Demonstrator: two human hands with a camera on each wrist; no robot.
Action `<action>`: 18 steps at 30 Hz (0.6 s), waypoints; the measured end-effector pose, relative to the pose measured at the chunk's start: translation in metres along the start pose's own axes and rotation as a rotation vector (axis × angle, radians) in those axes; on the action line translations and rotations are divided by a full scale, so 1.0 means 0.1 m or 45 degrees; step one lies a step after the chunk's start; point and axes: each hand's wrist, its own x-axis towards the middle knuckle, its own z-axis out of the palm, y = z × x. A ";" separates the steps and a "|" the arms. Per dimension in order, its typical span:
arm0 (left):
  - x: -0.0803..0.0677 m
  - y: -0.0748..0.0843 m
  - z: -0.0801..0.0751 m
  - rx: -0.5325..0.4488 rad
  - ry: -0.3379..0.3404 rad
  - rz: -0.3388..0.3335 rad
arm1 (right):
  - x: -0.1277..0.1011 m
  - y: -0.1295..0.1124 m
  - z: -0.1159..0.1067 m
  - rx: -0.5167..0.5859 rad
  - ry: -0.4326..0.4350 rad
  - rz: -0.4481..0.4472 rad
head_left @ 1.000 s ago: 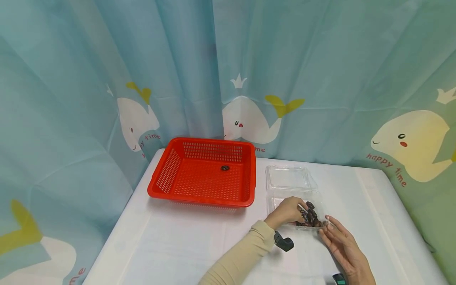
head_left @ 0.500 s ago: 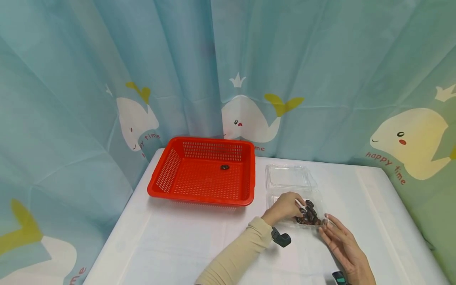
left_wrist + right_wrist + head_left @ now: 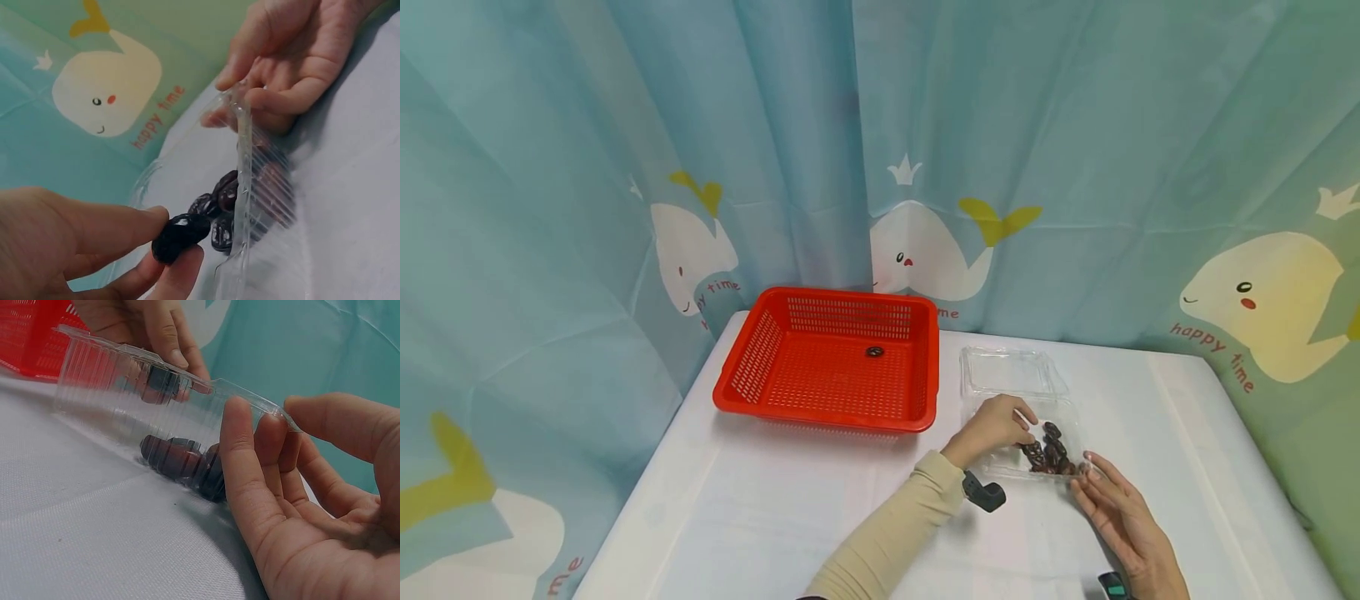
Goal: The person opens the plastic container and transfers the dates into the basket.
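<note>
A red basket [image 3: 827,362] stands near the counter's [image 3: 760,517] far left corner, with one dark date [image 3: 873,352] lying on its mesh floor toward the far wall. Just right of it, along the far middle of the counter, sits a clear clamshell box [image 3: 1011,392], lid folded back so its tray is open from above. The left hand [image 3: 992,425] reaches into the tray, its grip, thumb and fingertips, pinched on a single dark date [image 3: 180,234] lifted just clear of the heap of dates [image 3: 1048,454] in the tray's near right corner. The right hand [image 3: 1116,512], fingers nearly straight and grip apart, presses against the tray's near right rim, apparently steadying the light box against sliding.
</note>
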 end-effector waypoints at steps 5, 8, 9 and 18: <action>0.01 -0.02 -0.04 -0.046 -0.018 -0.016 | -0.01 0.00 0.00 0.015 -0.009 -0.005; 0.01 0.00 -0.06 -0.031 -0.022 -0.019 | -0.01 0.01 0.00 0.025 -0.025 -0.006; 0.01 0.01 -0.07 -0.025 -0.022 -0.014 | -0.01 0.01 0.00 0.029 -0.031 -0.007; -0.02 0.12 -0.19 -0.056 -0.029 0.072 | -0.01 0.01 0.00 -0.002 -0.031 -0.016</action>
